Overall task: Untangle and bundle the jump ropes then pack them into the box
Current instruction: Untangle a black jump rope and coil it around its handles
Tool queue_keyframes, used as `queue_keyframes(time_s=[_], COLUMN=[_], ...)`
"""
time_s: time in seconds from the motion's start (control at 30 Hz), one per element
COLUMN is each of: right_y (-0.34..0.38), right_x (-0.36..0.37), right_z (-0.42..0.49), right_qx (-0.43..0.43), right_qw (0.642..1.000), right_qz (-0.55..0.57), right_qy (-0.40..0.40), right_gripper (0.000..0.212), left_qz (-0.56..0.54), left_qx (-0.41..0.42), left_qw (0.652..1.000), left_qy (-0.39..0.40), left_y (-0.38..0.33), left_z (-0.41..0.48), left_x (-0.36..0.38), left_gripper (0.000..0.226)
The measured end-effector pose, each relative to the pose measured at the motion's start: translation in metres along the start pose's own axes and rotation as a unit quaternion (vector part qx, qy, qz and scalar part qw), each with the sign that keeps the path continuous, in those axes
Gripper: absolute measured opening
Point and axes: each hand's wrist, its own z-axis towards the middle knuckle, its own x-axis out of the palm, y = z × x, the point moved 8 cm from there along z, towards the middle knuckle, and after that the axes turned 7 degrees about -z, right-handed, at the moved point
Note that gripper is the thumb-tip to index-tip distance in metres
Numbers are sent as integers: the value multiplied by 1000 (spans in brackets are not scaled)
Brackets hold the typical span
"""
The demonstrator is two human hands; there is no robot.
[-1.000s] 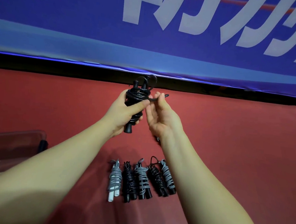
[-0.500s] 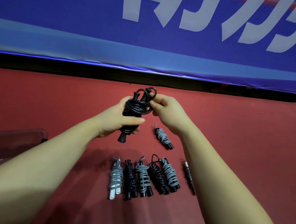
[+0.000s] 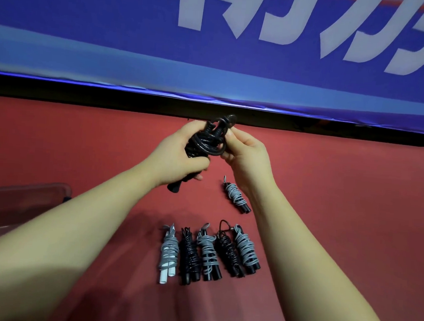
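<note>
While the left hand (image 3: 178,155) grips the coiled black rope (image 3: 204,144) mid-air and the right hand (image 3: 246,155) pinches its end loop, a slipped pinch could let the wraps spring loose; finished bundles (image 3: 208,254) lie on the floor (image 3: 352,220) below.

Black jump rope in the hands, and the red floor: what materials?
The black coiled jump rope looks like glossy plastic or rubber cord, judging by the highlights along its turns. The red floor is matte and shows no glare: likely a rubber or vinyl sports mat, unconfirmed.
</note>
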Motion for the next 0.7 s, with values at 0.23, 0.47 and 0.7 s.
queue_keyframes(time_s=[0.23,0.47,0.7], right_y=[10,0,10], right_x=[-4,-5,-7], right_z=[-6,-7,-2], right_qx=[-44,-26,-24], right_qw=[979,983,943], right_qz=[-199,-179,-328], right_qy=[-18,-31,52], right_gripper=[21,26,21], left_qz=[93,79,207], left_qx=[-15,-66,-56], left_qw=[996,993,977], left_qy=[11,-61,16], left_y=[-2,9,11], left_z=[0,5,1], left_x=[1,-3,-8], left_gripper=[77,57,71])
